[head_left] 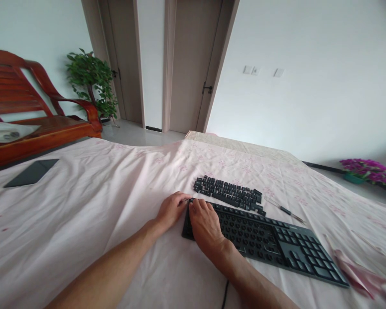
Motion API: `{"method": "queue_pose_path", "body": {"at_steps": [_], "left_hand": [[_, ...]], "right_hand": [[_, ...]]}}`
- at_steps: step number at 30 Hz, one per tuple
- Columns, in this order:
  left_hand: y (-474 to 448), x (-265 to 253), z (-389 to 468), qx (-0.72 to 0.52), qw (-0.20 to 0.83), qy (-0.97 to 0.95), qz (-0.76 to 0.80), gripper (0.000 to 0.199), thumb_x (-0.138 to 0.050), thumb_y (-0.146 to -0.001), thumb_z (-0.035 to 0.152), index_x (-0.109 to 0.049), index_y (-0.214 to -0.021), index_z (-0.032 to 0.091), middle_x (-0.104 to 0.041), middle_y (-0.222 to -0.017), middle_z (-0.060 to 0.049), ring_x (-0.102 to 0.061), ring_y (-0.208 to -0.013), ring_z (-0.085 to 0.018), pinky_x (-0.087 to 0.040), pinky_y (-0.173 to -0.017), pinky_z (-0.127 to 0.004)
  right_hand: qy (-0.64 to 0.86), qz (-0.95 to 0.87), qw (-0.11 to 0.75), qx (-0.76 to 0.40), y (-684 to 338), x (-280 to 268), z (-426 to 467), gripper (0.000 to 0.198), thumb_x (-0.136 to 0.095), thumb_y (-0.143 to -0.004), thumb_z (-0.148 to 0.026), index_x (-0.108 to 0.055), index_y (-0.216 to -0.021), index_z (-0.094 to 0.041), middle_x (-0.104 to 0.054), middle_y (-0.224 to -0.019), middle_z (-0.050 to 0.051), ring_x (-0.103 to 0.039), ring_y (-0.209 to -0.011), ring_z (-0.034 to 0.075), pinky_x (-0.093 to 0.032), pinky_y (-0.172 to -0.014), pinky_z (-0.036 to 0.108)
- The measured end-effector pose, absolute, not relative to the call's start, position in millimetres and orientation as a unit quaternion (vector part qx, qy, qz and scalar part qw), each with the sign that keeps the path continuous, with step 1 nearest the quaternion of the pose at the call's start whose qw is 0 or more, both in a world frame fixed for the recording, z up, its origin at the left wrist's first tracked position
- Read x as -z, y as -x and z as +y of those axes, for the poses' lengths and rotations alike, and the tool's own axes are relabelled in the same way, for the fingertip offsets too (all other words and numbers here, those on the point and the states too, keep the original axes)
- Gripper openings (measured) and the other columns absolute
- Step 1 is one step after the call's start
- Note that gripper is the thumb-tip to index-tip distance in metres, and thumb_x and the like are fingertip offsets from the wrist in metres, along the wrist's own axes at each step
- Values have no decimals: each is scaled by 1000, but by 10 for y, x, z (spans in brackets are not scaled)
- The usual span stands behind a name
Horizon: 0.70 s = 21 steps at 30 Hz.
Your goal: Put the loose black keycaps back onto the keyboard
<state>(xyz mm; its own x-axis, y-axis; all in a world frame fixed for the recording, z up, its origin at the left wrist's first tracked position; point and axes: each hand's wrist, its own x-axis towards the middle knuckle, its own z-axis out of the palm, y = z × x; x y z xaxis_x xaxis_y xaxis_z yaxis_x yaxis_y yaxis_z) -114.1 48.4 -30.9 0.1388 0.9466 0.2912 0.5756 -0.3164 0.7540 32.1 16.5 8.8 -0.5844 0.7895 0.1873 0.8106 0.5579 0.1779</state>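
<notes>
I cannot tell whether my left hand point(173, 209) or right hand point(206, 222) grips the keyboard point(255, 234); detached keycaps point(233, 193) lie beyond them, number-pad keycaps point(314, 254) remain seated rightward.

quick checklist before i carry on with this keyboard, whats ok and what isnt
1. Keyboard flat on the cloth: ok.
2. Left hand at the keyboard's far left corner: ok.
3. Clear view under the right hand: not ok, it covers the left end.
4. Loose keycaps grouped beyond the keyboard: ok.
5. Every keycap accounted for: cannot tell.
6. Black-handled tool apart from both hands: ok.
</notes>
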Motion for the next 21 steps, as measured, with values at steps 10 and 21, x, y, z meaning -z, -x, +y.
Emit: {"method": "queue_pose_path", "body": {"at_steps": [10, 21], "left_hand": [[1131, 279, 456, -398, 263, -694, 539, 31, -45, -86, 20, -68, -107, 24, -69, -110, -2, -61, -104, -17, -44, -94, -27], [1054, 311, 482, -404, 259, -680, 554, 29, -57, -79, 25, -66, -106, 23, -69, -105, -2, -65, -88, -15, -48, -82, -25]], "right_hand": [[474, -851, 211, -79, -694, -141, 425, 42, -41, -84, -5, -69, -108, -25, -66, -101, 3, -57, -96, 15, -40, -90, 24], [647, -722, 222, -101, -1219, -252, 1392, 31, -49, -85, -24, -72, -106, -28, -70, -108, 0, -63, -102, 19, -45, -83, 25]]}}
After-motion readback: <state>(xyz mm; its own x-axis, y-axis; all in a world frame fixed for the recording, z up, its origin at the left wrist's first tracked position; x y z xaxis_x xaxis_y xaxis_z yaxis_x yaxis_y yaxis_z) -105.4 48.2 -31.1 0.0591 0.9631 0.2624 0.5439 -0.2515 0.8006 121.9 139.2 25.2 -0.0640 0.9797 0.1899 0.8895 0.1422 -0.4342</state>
